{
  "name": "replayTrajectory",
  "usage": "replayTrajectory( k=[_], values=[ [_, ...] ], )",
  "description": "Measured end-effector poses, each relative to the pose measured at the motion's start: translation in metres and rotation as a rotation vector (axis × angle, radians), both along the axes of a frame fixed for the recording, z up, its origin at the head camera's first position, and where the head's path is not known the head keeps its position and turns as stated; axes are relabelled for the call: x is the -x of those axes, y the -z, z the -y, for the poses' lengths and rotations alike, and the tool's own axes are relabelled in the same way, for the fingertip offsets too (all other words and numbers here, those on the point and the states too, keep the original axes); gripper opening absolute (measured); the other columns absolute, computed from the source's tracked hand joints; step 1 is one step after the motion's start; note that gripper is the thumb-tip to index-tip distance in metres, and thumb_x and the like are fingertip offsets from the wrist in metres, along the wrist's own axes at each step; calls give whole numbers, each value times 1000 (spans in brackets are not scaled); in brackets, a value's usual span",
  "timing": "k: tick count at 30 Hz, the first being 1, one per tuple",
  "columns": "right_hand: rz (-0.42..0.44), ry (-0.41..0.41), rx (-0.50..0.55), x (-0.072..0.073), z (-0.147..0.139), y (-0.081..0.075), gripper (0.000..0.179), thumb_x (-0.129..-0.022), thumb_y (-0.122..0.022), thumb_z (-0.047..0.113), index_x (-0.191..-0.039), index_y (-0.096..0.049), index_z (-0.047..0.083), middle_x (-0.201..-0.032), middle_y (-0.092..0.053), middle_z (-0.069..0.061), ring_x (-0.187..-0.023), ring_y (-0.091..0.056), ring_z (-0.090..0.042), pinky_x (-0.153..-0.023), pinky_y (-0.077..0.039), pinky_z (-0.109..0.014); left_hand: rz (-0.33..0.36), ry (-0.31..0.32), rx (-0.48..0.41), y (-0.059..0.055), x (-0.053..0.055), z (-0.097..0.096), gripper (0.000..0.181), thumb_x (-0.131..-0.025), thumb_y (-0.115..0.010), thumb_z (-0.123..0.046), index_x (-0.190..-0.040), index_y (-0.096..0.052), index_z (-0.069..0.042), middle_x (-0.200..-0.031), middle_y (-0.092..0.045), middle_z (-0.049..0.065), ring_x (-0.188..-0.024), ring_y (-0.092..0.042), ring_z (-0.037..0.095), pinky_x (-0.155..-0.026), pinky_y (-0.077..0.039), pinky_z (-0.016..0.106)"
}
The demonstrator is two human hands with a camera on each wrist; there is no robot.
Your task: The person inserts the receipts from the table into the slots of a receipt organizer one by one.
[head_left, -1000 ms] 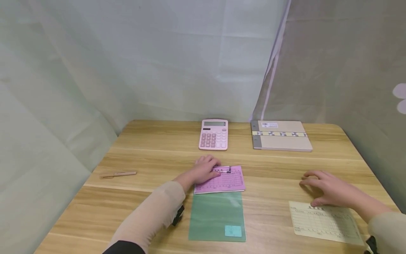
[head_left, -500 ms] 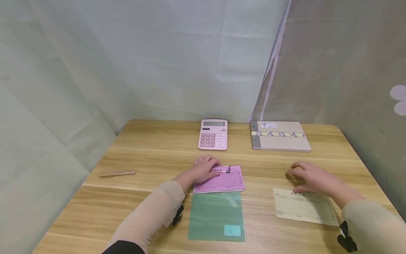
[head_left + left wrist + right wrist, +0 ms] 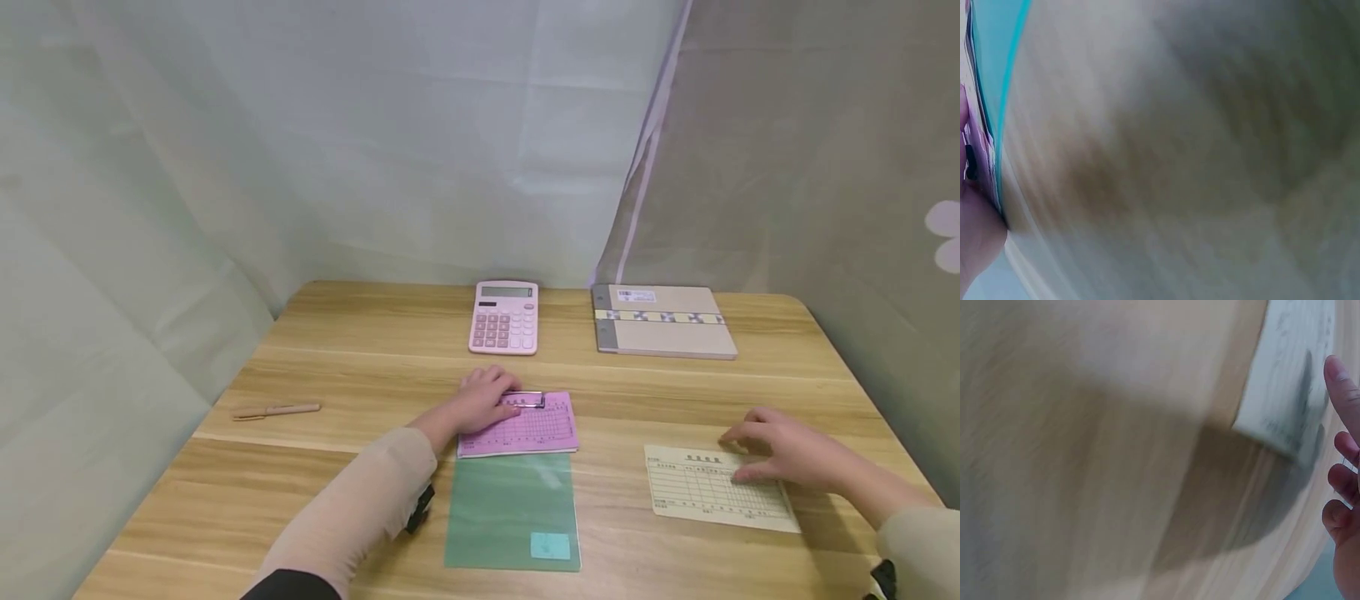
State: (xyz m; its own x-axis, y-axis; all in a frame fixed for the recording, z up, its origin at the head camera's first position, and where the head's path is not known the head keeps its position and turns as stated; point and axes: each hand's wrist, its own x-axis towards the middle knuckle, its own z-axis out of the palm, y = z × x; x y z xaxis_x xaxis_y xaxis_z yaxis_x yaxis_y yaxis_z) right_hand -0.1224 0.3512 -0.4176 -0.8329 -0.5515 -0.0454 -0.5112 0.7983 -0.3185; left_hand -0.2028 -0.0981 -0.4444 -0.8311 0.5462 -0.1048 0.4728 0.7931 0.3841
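A pad of pink printed forms (image 3: 536, 432) lies at the upper end of a green clipboard (image 3: 502, 512), under its metal clip (image 3: 532, 406). My left hand (image 3: 483, 400) rests on the pad's upper left part beside the clip, its thumb on the paper. In the left wrist view only part of that hand shows, by the teal board edge (image 3: 1005, 100). To the right, a pale yellow printed slip (image 3: 708, 493) lies flat on the table. Over the slip's right end hovers my right hand (image 3: 795, 450), fingers relaxed and holding nothing.
A pink calculator (image 3: 504, 318) stands at the back middle of the wooden table (image 3: 360, 350). To its right lies a beige album-like book (image 3: 667, 323) with a patterned band. A tan pen (image 3: 277, 411) is at the left. Curtains (image 3: 450, 150) hang behind the table.
The yellow slip slid left and slightly away from me under my right hand, then stayed put as that hand drew back to the right. My left hand has kept its place.
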Motion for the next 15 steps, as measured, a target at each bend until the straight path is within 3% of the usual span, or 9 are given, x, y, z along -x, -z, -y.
replayTrajectory(
  k=[8, 15],
  values=[
    [26, 23, 23, -18, -28, 11, 50, -73, -72, 50, -106, -66, 13, -79, -40, 11, -68, -34, 2, -57, -32, -22, -9, -6, 13, 2, -1, 1, 41, -91, -55, -44, -125, -52, -21, -126, -47, 2, -113, -39, 21, -100, -26, 45],
    [35, 89, 14, -16, -25, 13, 47, -74, -72, 48, -104, -63, 14, -80, -42, 7, -70, -38, -1, -58, -33, -24, -9, -4, 13, 3, 0, 0, 43, -91, -54, -44, -127, -51, -21, -129, -46, 2, -115, -38, 21, -101, -25, 46]
  ],
)
